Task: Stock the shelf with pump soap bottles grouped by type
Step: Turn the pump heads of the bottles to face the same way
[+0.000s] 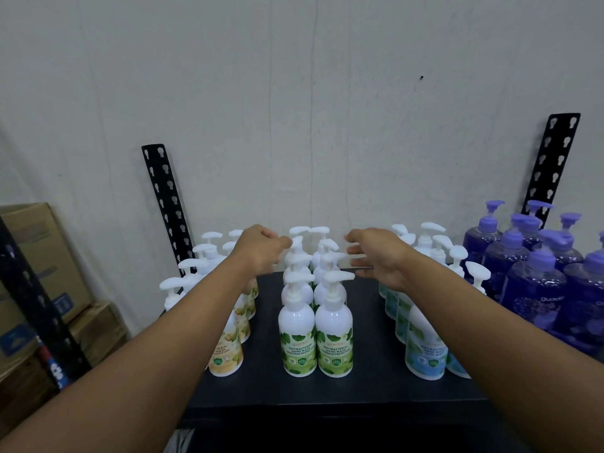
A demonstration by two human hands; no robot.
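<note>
Black shelf [366,390] is stocked L to R w/ upright pump bottles: yellow-label grp [226,356], green-label grp [299,341], blue-label grp [425,354], purple grp [536,289].

Glossy plastic bottles [298,335], matt black shelf [359,384]

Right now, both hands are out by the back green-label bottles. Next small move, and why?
Probably bring both hands inward onto the green-label bottles at the back and square the two rows. The left hand and right hand flank the rear pumps. The right is open and holds nothing, so no bottle looks ready to lift.
</note>
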